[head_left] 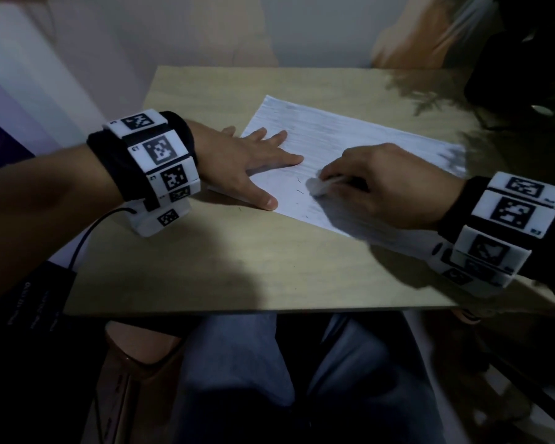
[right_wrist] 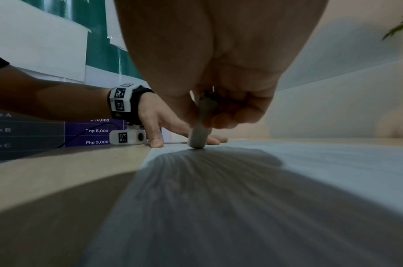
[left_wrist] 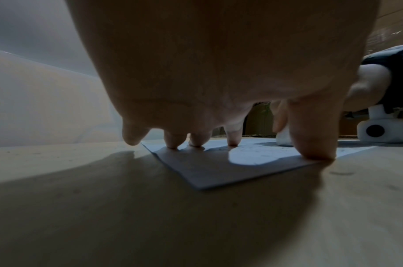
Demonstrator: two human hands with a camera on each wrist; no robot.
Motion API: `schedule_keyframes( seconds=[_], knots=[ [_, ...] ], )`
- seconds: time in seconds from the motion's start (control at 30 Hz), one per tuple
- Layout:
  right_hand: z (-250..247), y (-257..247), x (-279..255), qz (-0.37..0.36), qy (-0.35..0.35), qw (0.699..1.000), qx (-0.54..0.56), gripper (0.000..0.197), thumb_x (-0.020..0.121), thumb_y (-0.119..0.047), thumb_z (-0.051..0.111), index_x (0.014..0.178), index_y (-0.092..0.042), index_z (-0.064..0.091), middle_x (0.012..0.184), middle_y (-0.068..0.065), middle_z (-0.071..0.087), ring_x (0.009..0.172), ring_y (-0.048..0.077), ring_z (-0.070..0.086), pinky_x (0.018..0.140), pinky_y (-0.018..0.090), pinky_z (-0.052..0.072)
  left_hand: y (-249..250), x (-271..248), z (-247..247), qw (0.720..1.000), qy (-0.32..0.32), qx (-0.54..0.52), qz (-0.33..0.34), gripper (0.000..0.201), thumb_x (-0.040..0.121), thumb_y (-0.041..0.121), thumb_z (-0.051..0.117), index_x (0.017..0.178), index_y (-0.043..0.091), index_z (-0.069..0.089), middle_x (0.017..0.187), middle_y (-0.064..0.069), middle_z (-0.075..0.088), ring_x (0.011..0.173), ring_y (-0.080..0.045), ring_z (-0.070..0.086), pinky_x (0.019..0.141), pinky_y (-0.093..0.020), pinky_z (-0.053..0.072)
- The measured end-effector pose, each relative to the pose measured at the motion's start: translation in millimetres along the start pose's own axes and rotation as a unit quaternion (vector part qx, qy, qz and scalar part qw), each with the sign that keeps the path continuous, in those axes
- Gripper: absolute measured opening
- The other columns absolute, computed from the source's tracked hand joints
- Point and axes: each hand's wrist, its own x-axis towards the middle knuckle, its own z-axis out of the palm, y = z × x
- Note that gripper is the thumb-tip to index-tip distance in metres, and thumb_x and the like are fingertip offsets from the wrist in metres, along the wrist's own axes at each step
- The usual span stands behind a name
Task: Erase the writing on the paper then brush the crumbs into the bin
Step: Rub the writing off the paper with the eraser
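Lay flat and askew on the pale wooden tabletop (head_left: pixel 225 270): white lined sheet of paper (head_left: pixel 350 139), far corner near the table's back edge. Pressed down at its left corner by the left hand (head_left: pixel 237 161), fingers straight and spread, thumb at the sheet's near edge. Stood end-down on the near-left part of the sheet: pale grey stick eraser (right_wrist: pixel 199 133), pinched narrowly in the curled fingers of the right hand (head_left: pixel 388 184). Scattered just left of the eraser tip: few short dark crumbs (head_left: pixel 299 184). Bare tabletop toward the near edge.
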Motion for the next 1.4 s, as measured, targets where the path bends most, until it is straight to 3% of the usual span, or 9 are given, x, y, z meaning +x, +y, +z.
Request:
schedule_keyframes(
  seconds=[0.13, 0.3, 0.47, 0.6, 0.8, 0.93, 1.1, 1.27, 1.4],
  knots=[
    [5.6, -6.5, -4.8, -0.053, -0.061, 0.995, 0.055, 0.035, 0.097, -0.044, 0.052, 0.118, -0.022, 0.070, 0.096, -0.008, 0.063, 0.084, 0.004, 0.056, 0.078, 0.010, 0.039, 1.1, -0.2, -0.2, 1.000, -0.001, 0.005, -0.002, 0.100, 0.075, 0.082, 0.039, 0.156, 0.053, -0.013, 0.165, 0.009, -0.030, 0.153, -0.018, -0.025, 0.124, -0.056, -0.010],
    [0.7, -1.1, -0.5, 0.033, -0.025, 0.999, -0.027, 0.061, 0.087, -0.061, 0.029, 0.117, -0.024, 0.069, 0.103, 0.001, 0.065, 0.094, 0.025, 0.064, 0.084, 0.042, 0.051, 1.3, -1.5, -0.2, 1.000, 0.000, 0.002, 0.001, 0.100, 0.075, 0.082, 0.039, 0.156, 0.053, -0.012, 0.165, 0.009, -0.030, 0.153, -0.017, -0.025, 0.124, -0.055, -0.011],
    [3.4, -7.9, -7.8, -0.032, -0.057, 0.997, 0.048, 0.030, 0.099, -0.041, 0.054, 0.116, -0.022, 0.071, 0.101, -0.006, 0.068, 0.089, 0.011, 0.062, 0.082, 0.027, 0.047, 1.8, -1.4, -0.5, 1.000, -0.001, 0.006, -0.001, 0.100, 0.075, 0.081, 0.039, 0.156, 0.053, -0.013, 0.165, 0.009, -0.030, 0.153, -0.017, -0.025, 0.124, -0.055, -0.010],
    [1.1, 4.5, -2.1, 0.037, -0.005, 0.999, -0.022, 0.039, 0.093, -0.042, 0.043, 0.112, -0.022, 0.070, 0.106, 0.001, 0.069, 0.095, 0.024, 0.064, 0.083, 0.043, 0.052, 1.1, -1.0, -0.3, 1.000, 0.001, 0.005, 0.001, 0.101, 0.075, 0.082, 0.039, 0.156, 0.053, -0.012, 0.165, 0.009, -0.030, 0.153, -0.017, -0.025, 0.124, -0.055, -0.010],
    [3.3, -8.1, -8.7, -0.024, -0.054, 0.997, 0.047, 0.035, 0.095, -0.041, 0.050, 0.116, -0.022, 0.070, 0.100, -0.008, 0.066, 0.086, 0.007, 0.058, 0.080, 0.025, 0.043, 0.7, 0.5, 0.6, 1.000, 0.003, 0.002, 0.001, 0.100, 0.074, 0.082, 0.040, 0.155, 0.054, -0.012, 0.165, 0.008, -0.030, 0.153, -0.018, -0.025, 0.124, -0.055, -0.010],
    [-1.7, 1.1, -3.0, 0.046, -0.011, 0.999, -0.025, 0.051, 0.090, -0.054, 0.036, 0.113, -0.024, 0.069, 0.106, 0.000, 0.068, 0.096, 0.024, 0.064, 0.084, 0.041, 0.051, 0.0, 0.5, 0.7, 1.000, 0.003, -0.004, 0.003, 0.100, 0.074, 0.082, 0.040, 0.155, 0.054, -0.012, 0.165, 0.010, -0.030, 0.153, -0.017, -0.026, 0.124, -0.056, -0.011],
    [2.8, -8.1, -8.1, -0.019, -0.054, 0.997, 0.050, 0.029, 0.099, -0.039, 0.054, 0.114, -0.021, 0.071, 0.101, -0.005, 0.068, 0.090, 0.013, 0.062, 0.083, 0.030, 0.048, 0.3, 0.4, 0.6, 1.000, 0.003, 0.000, 0.002, 0.101, 0.072, 0.083, 0.039, 0.156, 0.054, -0.011, 0.165, 0.009, -0.030, 0.153, -0.017, -0.025, 0.124, -0.056, -0.010],
    [-2.0, 0.2, -3.0, 0.040, -0.009, 0.999, -0.010, 0.045, 0.091, -0.048, 0.039, 0.113, -0.023, 0.070, 0.104, 0.000, 0.068, 0.093, 0.023, 0.064, 0.083, 0.043, 0.052, -1.7, 1.0, 1.1, 1.000, 0.004, -0.001, 0.005, 0.099, 0.074, 0.083, 0.039, 0.155, 0.055, -0.011, 0.165, 0.010, -0.030, 0.153, -0.016, -0.026, 0.124, -0.055, -0.011],
    [2.6, -7.0, -7.6, -0.020, -0.062, 0.996, 0.054, 0.037, 0.094, -0.042, 0.049, 0.116, -0.021, 0.070, 0.102, -0.007, 0.066, 0.090, 0.011, 0.061, 0.084, 0.030, 0.048, -2.4, 2.2, 1.6, 1.000, 0.005, 0.001, 0.006, 0.100, 0.074, 0.084, 0.039, 0.155, 0.056, -0.012, 0.165, 0.011, -0.030, 0.153, -0.016, -0.026, 0.123, -0.056, -0.011]
  ],
)
